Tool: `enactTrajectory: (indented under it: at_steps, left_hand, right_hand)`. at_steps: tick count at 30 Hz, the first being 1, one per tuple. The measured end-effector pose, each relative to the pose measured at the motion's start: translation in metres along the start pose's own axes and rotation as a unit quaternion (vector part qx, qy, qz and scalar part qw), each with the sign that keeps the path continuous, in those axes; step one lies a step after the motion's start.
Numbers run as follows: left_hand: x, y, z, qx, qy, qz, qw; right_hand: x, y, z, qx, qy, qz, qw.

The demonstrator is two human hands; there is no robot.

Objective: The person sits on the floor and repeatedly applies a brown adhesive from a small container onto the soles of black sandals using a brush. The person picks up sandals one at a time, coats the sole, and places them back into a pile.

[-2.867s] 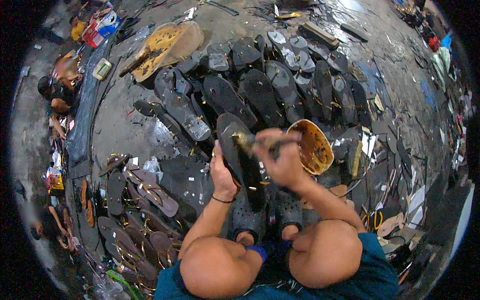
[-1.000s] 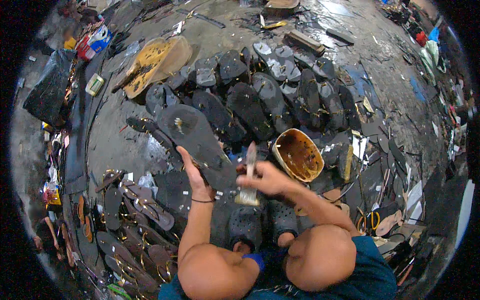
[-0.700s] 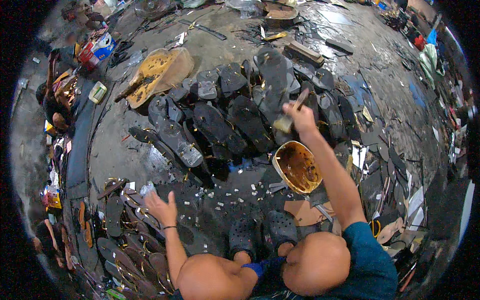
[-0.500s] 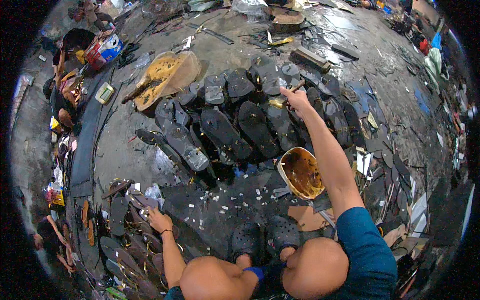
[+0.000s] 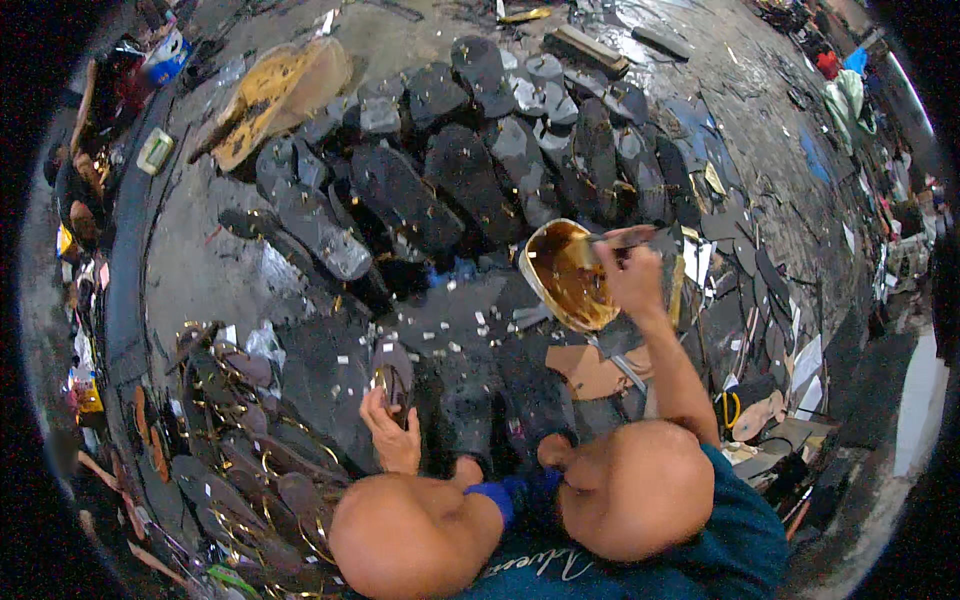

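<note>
My left hand (image 5: 392, 435) is closed on a dark flip-flop (image 5: 395, 360), held upright in front of my left knee. A small pale piece shows by its fingers. My right hand (image 5: 637, 282) grips the wooden handle of a brush (image 5: 626, 238). The brush head reaches over the inside of a white tub (image 5: 533, 283), coated with brown, sticky-looking liquid. Whether the bristles touch the liquid I cannot tell. Past the tub, several dark flip-flop soles (image 5: 400, 190) lie in rows, some with shiny patches.
A heap of strapped flip-flops (image 5: 240, 450) lies left of my legs. Beyond the rows is a yellow-brown stained board (image 5: 270, 100). Brown cardboard (image 5: 580, 370) lies right of my feet. Small white bits and dark scraps litter the floor. Other people's arms show at the far left.
My right hand has drawn back from the sole rows to the tub with the brush. My left hand has moved right from the heap, bringing a flip-flop. The view has shifted.
</note>
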State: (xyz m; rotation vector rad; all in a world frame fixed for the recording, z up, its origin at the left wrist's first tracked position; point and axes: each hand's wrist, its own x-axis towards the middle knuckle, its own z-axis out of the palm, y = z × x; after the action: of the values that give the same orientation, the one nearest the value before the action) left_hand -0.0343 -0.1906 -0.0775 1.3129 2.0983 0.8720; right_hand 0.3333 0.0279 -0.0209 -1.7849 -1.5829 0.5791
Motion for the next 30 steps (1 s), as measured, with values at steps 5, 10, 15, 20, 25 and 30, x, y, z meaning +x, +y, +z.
enactTrajectory:
  at_steps: [5, 10, 15, 20, 25, 30]
  left_hand:
    - [0.007, -0.034, 0.015, 0.097, -0.087, 0.063, 0.989]
    - [0.059, -0.018, 0.028, 0.099, -0.144, 0.116, 0.978]
    - [0.105, -0.012, 0.028, 0.101, -0.212, 0.136, 0.962]
    - [0.131, 0.024, 0.033, -0.284, -0.224, -0.076, 0.929]
    - [0.121, 0.101, 0.02, -0.576, -0.202, -0.179, 0.772]
    - [0.122, 0.148, 0.024, -0.686, -0.189, -0.193, 0.676]
  right_hand:
    - [-0.041, 0.011, -0.064, -0.28, -0.358, 0.003, 0.891]
    - [-0.028, -0.022, -0.061, 0.31, -0.228, 0.235, 0.893]
    - [-0.006, -0.088, -0.031, 0.581, -0.208, 0.252, 0.745]
    - [-0.005, -0.13, 0.025, 0.522, -0.207, 0.152, 0.813]
    - [-0.018, -0.17, 0.068, 0.301, -0.201, -0.151, 0.92]
    - [-0.015, -0.14, 0.066, 0.25, -0.138, -0.199, 0.938]
